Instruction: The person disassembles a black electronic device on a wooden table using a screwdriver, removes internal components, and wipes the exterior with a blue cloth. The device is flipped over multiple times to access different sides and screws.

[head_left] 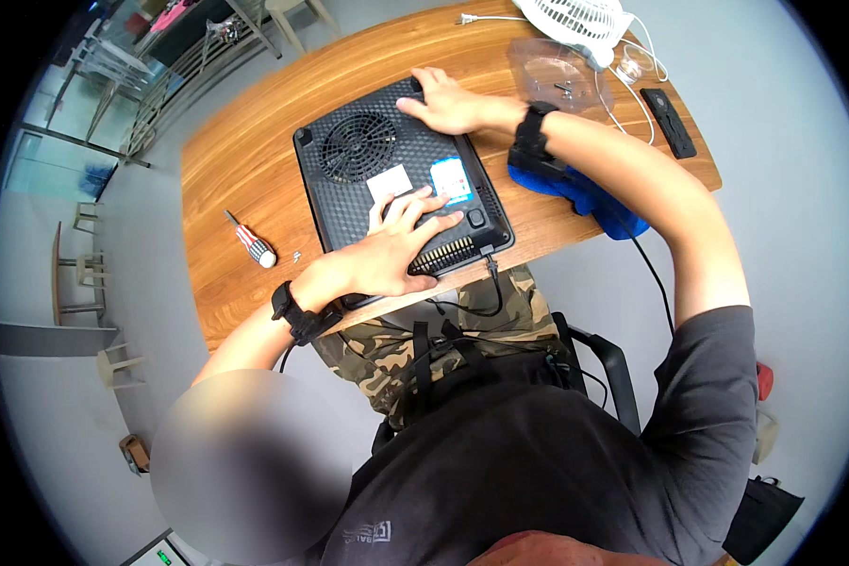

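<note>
An induction cooker [396, 132], black and textured, lies with its underside up on the wooden table. A round fan grille, a white label and a blue-and-white sticker show on it. My left hand [396, 245] rests flat on its near part, fingers spread beside the labels, thumb by the near edge. At the far right corner, my right hand [448, 102] grips the cooker's edge, its thumb on top and its fingers over the side. A black cord [493, 283] hangs from the near edge. Left of the cooker lie a screwdriver [253, 244] and several small screws [296, 256].
The wooden table [245, 151] also carries a white fan [575, 24] with its cable, a clear plastic tray [538, 71] with small parts, and a black oblong case [668, 123]. A blue item [594, 203] sits at the right edge, under my right forearm.
</note>
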The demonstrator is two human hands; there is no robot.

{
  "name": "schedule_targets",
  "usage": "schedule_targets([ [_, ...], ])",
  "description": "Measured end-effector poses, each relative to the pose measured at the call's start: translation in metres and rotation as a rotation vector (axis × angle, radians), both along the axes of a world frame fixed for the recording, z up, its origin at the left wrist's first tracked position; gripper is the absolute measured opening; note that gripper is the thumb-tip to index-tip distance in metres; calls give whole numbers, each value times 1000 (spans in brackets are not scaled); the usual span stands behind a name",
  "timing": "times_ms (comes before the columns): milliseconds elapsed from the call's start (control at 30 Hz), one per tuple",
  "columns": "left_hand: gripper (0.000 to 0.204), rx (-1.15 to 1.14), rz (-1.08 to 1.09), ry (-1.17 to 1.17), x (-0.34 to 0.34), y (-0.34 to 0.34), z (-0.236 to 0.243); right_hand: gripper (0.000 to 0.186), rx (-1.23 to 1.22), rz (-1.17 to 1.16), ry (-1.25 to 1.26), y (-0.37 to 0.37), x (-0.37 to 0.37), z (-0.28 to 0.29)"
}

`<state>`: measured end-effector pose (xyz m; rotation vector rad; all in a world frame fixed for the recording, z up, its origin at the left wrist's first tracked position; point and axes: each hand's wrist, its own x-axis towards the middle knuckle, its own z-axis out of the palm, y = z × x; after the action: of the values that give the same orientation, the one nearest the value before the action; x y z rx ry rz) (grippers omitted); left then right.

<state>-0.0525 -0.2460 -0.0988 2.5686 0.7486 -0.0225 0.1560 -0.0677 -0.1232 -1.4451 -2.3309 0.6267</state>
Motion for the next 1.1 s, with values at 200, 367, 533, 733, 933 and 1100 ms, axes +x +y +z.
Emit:
schedule_targets([
  [200, 86, -78, 114, -10, -41, 12, 11, 86, 48, -64, -4, -15, -13, -40],
  [367, 84, 45, 401, 176, -95, 26, 3, 80, 110, -99, 54, -21, -17, -42],
  [533, 97, -39, 370, 181, -107, 41, -8, 83, 72, -83, -45, -19, -13, -35],
  [733, 125, -229, 292, 250, -110, 55, 1, 75, 137, -138, 10, -28, -21, -31],
  [933, 131, -299, 209, 272, -113, 63, -6, 74, 152, -142, -75, -33, -25, -28],
  [1100, 135, -326, 141, 353, -115, 70, -5, 73, 223, -137, -28, -34, -26, -31],
])
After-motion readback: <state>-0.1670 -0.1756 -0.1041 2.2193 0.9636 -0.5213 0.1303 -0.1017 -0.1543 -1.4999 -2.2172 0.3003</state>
